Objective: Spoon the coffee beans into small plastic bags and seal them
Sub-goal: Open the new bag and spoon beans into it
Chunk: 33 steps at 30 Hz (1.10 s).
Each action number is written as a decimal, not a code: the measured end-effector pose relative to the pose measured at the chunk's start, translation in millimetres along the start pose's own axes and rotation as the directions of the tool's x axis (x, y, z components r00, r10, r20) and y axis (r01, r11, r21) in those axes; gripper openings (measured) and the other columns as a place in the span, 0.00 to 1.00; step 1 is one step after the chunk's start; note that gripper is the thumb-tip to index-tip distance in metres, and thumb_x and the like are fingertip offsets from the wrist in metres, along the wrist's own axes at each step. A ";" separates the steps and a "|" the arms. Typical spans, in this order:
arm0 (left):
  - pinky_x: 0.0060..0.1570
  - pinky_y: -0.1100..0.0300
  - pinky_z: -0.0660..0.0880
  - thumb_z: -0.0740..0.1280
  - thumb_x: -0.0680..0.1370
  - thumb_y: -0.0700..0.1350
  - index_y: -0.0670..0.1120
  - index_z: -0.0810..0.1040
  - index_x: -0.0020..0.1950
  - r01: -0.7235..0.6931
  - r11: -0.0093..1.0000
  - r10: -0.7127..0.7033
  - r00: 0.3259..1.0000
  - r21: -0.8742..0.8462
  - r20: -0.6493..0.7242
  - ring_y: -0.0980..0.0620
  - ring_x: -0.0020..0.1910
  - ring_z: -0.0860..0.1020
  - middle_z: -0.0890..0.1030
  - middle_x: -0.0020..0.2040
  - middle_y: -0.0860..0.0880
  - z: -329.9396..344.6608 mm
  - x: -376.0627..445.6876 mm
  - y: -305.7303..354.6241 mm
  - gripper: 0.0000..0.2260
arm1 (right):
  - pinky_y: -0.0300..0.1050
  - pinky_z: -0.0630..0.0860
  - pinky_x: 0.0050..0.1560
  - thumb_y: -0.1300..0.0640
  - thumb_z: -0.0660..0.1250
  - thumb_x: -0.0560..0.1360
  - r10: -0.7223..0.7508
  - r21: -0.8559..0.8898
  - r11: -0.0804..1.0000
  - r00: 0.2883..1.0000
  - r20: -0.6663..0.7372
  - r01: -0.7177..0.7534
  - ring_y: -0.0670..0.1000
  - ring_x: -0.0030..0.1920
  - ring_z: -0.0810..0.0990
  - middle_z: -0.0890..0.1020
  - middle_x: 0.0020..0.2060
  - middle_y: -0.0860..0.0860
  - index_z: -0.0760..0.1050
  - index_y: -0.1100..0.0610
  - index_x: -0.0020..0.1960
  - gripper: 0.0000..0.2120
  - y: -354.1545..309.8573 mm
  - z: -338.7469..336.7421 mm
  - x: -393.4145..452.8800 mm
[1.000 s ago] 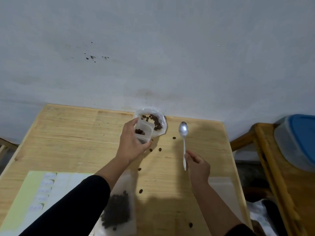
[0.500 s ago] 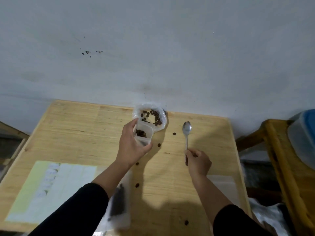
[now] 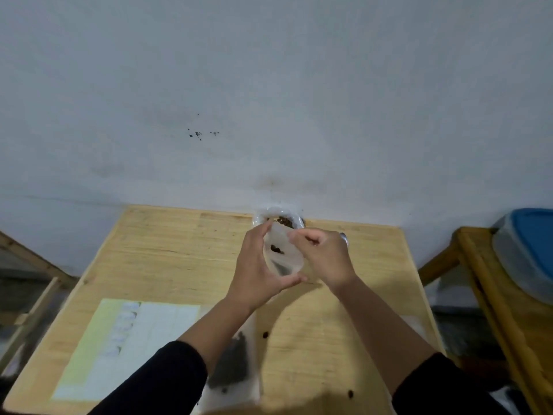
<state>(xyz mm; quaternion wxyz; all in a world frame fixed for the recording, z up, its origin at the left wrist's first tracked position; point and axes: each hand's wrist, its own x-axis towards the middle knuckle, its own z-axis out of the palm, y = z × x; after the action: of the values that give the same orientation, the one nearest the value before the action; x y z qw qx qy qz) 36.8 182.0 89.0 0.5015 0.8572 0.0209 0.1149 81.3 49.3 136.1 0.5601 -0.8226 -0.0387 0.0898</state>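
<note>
A small clear plastic bag (image 3: 281,259) with a few coffee beans inside is held up over the wooden table (image 3: 167,253). My left hand (image 3: 257,271) grips it from the left and below, thumb under its bottom. My right hand (image 3: 326,259) pinches the bag's top right edge. Behind the hands, a clear dish of coffee beans (image 3: 284,220) sits at the table's far edge. The spoon (image 3: 344,237) lies on the table, only its bowl showing behind my right hand. A filled bag of beans (image 3: 232,369) lies near the front, partly under my left forearm.
A pale sheet of labels (image 3: 125,345) lies at the front left. Loose beans (image 3: 265,334) dot the table. A wooden stand with a blue-lidded container (image 3: 529,253) is on the right. A wall rises just behind the table.
My right hand let go of the spoon and moved left to the bag's top. My left hand lifted the bag nearer. The camera tilted and drew closer.
</note>
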 end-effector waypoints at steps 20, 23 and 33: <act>0.40 0.75 0.70 0.69 0.75 0.44 0.53 0.75 0.58 0.058 0.954 -0.105 0.984 -0.295 -0.145 0.58 0.42 0.77 0.79 0.41 0.55 -109.2 -56.3 -3.5 0.13 | 0.44 0.78 0.50 0.65 0.69 0.72 -0.111 0.206 0.967 0.977 -0.184 0.148 0.51 0.44 0.83 0.85 0.41 0.53 0.72 0.44 0.53 0.18 -41.2 63.6 -104.2; 0.42 0.73 0.71 0.67 0.76 0.42 0.58 0.70 0.61 -0.014 0.953 -0.025 0.992 -0.302 -0.125 0.60 0.40 0.78 0.79 0.41 0.54 -112.5 -57.9 2.2 0.17 | 0.43 0.76 0.48 0.64 0.68 0.73 -0.145 0.117 0.977 0.957 -0.250 0.179 0.50 0.41 0.82 0.83 0.37 0.51 0.71 0.45 0.46 0.14 -41.9 61.6 -102.9; 0.36 0.72 0.69 0.68 0.75 0.39 0.57 0.79 0.52 -0.085 0.962 0.080 0.996 -0.259 -0.030 0.59 0.32 0.74 0.77 0.32 0.55 -121.3 -46.9 16.5 0.12 | 0.32 0.75 0.44 0.65 0.71 0.71 -0.143 0.076 0.985 0.983 -0.114 0.152 0.38 0.38 0.79 0.83 0.40 0.45 0.82 0.50 0.41 0.10 -52.4 40.1 -91.4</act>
<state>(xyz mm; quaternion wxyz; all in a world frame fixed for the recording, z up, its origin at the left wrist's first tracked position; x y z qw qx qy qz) -36.6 270.4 152.1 0.6043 0.7829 -0.0252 0.1458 -14.1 90.4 180.0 0.6009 -0.7966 -0.0656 0.0050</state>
